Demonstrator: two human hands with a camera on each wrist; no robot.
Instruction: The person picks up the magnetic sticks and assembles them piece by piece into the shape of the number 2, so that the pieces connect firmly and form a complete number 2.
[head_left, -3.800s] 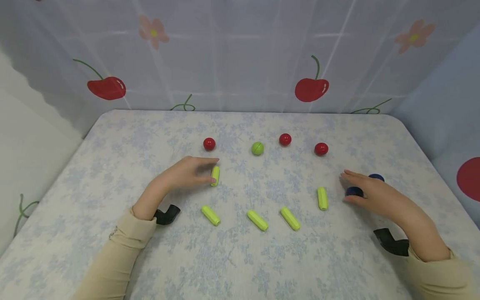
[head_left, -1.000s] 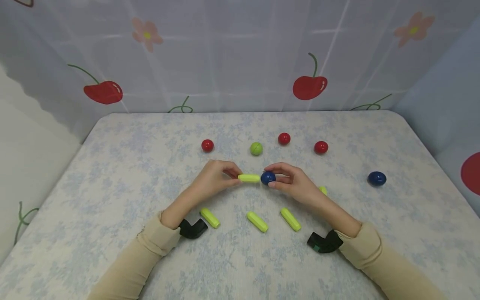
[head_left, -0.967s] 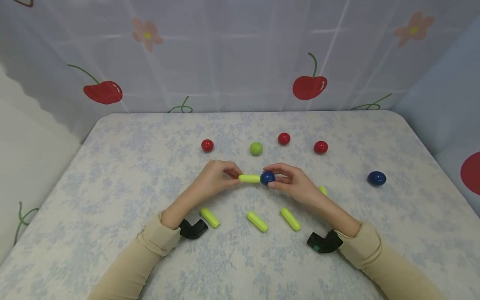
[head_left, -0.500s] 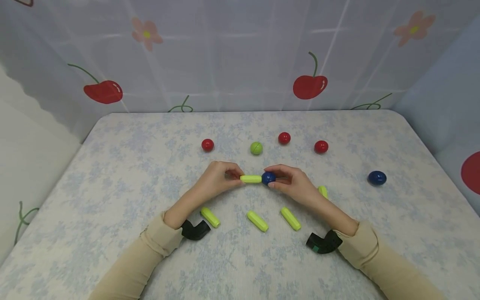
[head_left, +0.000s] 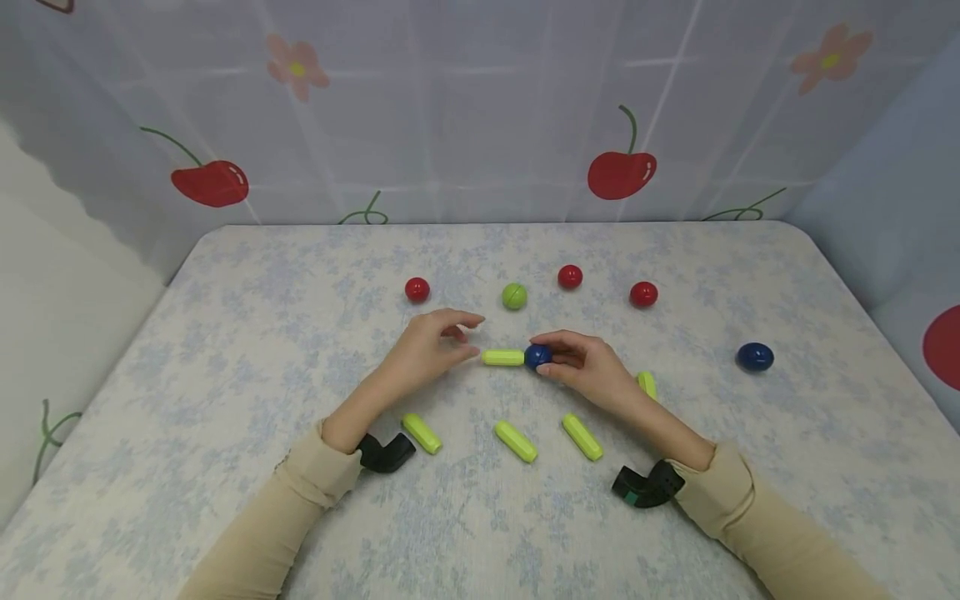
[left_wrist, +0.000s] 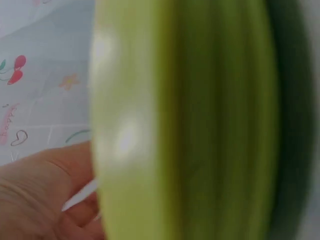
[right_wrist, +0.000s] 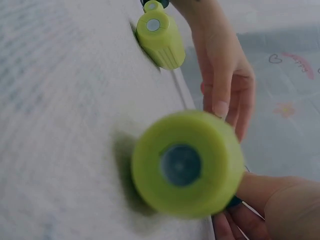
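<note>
- Blue ball [head_left: 537, 357] mid-table, pinched btwn thumb & fingers of right hand [head_left: 588, 365]; lime stick [head_left: 502, 357] meets it end-on at left, both seen whole-ish in head view only
- left hand [head_left: 431, 343] just beside stick's other end, thumb & fingers spread apart
- R wrist cam: ball nearly hidden, just a dark blue sliver; but gives near stick [right_wrist: 220, 165] end-on, w/ round grey disc [right_wrist: 181, 165] set in it, not visible from head cam; can't tell which stick
- L wrist cam: blurred stick [left_wrist: 130, 120] fills most of frame, again can't tell which
- head cam also has 4 more sticks [head_left: 516, 442], one partly behind right forearm
- further out: 3 red balls [head_left: 417, 290], green ball [head_left: 514, 296], 2nd blue ball [head_left: 754, 357] far R
- backdrop [head_left: 450, 125] w/ cherries; wrist cams add "happy" lettering [right_wrist: 300, 65]
</note>
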